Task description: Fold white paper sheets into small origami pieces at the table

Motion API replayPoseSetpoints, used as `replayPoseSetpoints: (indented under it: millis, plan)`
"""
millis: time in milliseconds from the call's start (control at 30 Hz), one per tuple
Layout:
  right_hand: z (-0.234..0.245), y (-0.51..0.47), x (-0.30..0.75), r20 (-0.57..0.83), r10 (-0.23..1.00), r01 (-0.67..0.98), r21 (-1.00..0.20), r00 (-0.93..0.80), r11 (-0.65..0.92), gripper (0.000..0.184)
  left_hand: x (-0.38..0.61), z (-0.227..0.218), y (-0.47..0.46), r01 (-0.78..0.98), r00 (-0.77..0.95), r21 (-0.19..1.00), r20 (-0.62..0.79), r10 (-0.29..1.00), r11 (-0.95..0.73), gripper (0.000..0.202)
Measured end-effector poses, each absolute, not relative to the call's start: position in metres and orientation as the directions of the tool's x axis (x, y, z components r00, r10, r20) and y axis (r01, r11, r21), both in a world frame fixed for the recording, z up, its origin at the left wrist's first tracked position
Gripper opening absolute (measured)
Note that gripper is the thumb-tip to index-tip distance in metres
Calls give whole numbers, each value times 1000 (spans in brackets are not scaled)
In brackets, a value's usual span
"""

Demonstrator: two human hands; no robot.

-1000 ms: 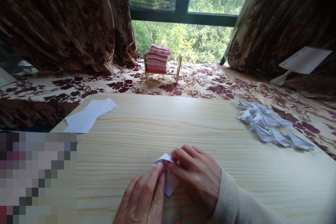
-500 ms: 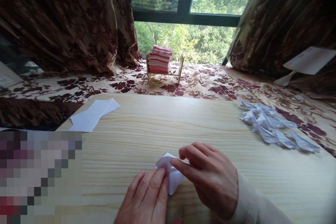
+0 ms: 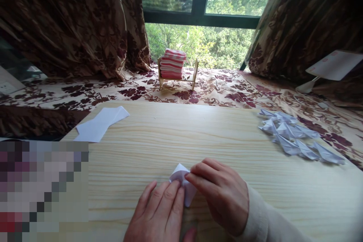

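On pale wood-grain table [image 3: 136, 155]: folded white paper piece [image 3: 190, 196], likely light, easily creased, best held by edges; left hand [image 3: 161, 210] pressing, unclosed; right hand [image 3: 225, 196] pinching its edge.

We see bright daylight through the window [image 3: 198, 19], leaving the curtains [image 3: 70, 19] dark, the worktop [image 3: 136, 151] softly lit and the lower-left corner pixelated.

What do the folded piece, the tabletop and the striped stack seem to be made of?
Folded piece: likely matt white paper, given crisp edges. Tabletop: satin wood or printed laminate, given the grain and soft sheen. Striped stack: probably soft cloth, given rounded folds.
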State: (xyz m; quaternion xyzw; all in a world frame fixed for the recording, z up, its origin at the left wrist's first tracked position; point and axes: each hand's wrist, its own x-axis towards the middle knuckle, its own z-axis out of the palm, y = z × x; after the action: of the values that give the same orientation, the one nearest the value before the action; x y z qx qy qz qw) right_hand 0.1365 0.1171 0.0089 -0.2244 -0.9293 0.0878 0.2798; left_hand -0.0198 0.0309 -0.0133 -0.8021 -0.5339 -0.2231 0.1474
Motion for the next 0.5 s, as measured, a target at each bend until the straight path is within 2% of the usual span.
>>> replayPoseSetpoints:
  millis: [100,233,333,400,500]
  plan:
    - [9,117,137,485,471,370,-294,-737,881,30,-16,-14,31,942,278,24,507,816,-336,35]
    - [8,117,137,490,474,369,-299,-732,880,31,-12,-14,33,949,290,-26,474,831,-316,39]
    - [6,117,137,489,476,375,-295,-731,879,32,-5,-13,34,967,213,17,485,848,-253,35]
    - [5,116,135,482,467,391,-255,-741,884,30,0,-13,35,974,155,68,497,854,-217,33]
    - [5,115,132,491,450,449,-129,-746,884,24,4,-13,36,968,135,110,525,840,-224,33]
